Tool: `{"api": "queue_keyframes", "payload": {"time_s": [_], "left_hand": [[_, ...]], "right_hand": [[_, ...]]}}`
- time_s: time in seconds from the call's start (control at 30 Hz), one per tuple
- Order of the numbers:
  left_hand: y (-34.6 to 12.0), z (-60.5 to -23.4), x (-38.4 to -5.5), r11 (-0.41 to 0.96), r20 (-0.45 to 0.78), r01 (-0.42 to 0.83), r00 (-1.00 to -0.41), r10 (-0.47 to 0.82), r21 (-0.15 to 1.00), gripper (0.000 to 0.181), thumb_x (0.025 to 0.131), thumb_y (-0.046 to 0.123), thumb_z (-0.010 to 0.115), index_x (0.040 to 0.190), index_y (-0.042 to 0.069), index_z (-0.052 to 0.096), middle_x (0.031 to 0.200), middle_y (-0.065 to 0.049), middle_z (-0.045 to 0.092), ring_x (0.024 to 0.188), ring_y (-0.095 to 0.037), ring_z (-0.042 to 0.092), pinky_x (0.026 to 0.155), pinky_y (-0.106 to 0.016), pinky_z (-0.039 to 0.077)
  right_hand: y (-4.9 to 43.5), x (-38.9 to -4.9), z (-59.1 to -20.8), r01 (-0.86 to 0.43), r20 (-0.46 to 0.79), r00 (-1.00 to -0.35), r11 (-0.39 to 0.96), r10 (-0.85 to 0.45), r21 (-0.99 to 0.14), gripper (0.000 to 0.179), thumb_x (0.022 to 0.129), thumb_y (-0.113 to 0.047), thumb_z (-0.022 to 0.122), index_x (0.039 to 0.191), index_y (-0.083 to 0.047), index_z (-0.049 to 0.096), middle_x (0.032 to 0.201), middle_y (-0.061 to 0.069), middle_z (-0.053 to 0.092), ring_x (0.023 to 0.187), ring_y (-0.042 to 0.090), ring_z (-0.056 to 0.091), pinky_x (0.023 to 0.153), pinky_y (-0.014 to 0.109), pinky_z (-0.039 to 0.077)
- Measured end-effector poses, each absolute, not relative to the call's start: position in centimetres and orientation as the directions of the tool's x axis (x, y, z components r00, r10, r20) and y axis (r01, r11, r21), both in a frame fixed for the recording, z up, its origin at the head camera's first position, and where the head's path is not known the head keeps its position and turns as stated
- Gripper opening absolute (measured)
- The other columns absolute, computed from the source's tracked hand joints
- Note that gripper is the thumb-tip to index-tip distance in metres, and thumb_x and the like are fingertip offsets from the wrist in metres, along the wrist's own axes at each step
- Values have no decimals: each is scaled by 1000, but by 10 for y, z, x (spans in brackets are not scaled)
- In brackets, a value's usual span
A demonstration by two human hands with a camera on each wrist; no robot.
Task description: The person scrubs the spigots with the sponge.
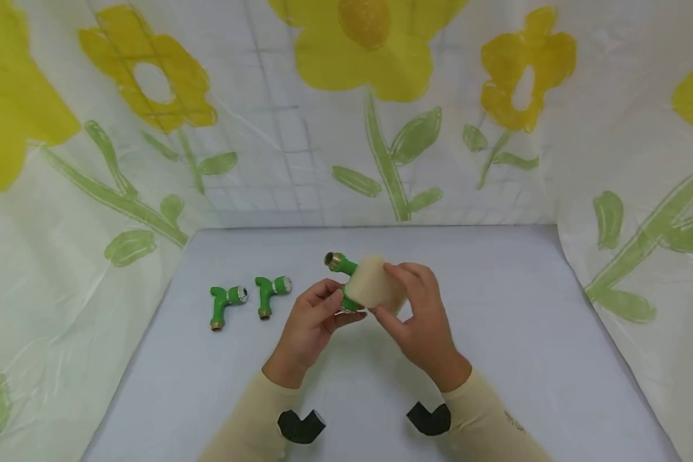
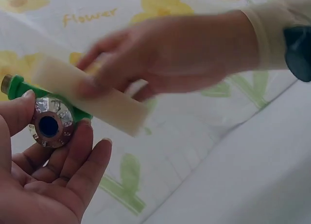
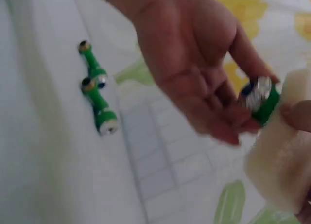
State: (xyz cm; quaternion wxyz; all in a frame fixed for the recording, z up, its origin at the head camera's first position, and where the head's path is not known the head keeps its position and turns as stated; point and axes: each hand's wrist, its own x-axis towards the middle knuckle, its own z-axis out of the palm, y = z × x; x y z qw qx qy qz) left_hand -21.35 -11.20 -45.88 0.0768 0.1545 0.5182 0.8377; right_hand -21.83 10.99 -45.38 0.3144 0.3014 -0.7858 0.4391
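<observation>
In the head view my left hand (image 1: 308,324) holds a green branched fitting (image 1: 348,266) with a brass threaded end, which points up and left. Its round silver face (image 2: 51,122), printed with markings around a dark blue centre, turns towards the left wrist camera. Thumb and fingers pinch it near that face. My right hand (image 1: 424,327) grips a cream sponge block (image 1: 374,282) between thumb and fingers. The sponge lies against the fitting and hides part of its green body. Motion blurs the sponge and right hand in the left wrist view.
Two similar green fittings, one farther left (image 1: 219,308) and one nearer (image 1: 267,298), lie on the white table (image 1: 496,321) left of my hands. Black curved pieces (image 1: 301,428) sit at both wrists. Flower-printed sheeting (image 1: 300,167) hangs behind the table and at its sides.
</observation>
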Motion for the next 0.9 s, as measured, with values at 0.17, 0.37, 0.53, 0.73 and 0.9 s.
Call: {"api": "queue_keyframes", "payload": {"time_s": [0.17, 0.37, 0.53, 0.73, 0.9], "left_hand": [[-115, -461, -212, -431, 220, 65, -921, 321, 900, 21, 116, 20, 57, 130, 18, 72, 118, -2, 72, 104, -15, 69, 90, -34, 61], [-120, -456, -215, -530, 253, 63, -922, 294, 846, 14, 115, 20, 60, 113, 8, 68, 104, -6, 73, 99, -22, 76, 96, -45, 62], [-116, -459, -213, -481, 192, 13, -927, 323, 876, 15, 114, 15, 57, 119, 14, 72, 111, -4, 74, 101, -19, 74, 94, -40, 62], [-117, -457, -214, -481, 210, 27, -920, 330, 876, 18, 115, 14, 55, 121, 13, 72, 112, -4, 74, 101, -19, 74, 95, -41, 62], [-121, -453, -216, -535, 211, 17, -929, 304, 845, 13, 115, 16, 58, 111, 8, 67, 101, -5, 74, 95, -22, 77, 94, -44, 62]], "right_hand": [[100, -213, -446, -834, 798, -524, 371, -297, -410, 57, 98, -21, 84, 148, -5, 63, 134, 17, 58, 119, 38, 54, 94, 50, 50], [111, -221, -458, -693, 743, -654, 509, -144, -511, 69, 82, -1, 91, 145, -2, 63, 130, 18, 58, 123, 37, 54, 92, 56, 56], [103, -215, -456, -766, 769, -602, 430, -217, -478, 63, 91, -13, 88, 148, -3, 63, 131, 18, 58, 121, 38, 54, 93, 51, 55], [106, -217, -452, -780, 784, -579, 435, -224, -451, 60, 93, -14, 86, 148, -5, 64, 132, 18, 59, 120, 39, 54, 91, 52, 52], [114, -223, -465, -687, 734, -664, 504, -143, -524, 70, 82, -1, 91, 145, -2, 63, 130, 18, 58, 122, 38, 54, 89, 56, 55]]}}
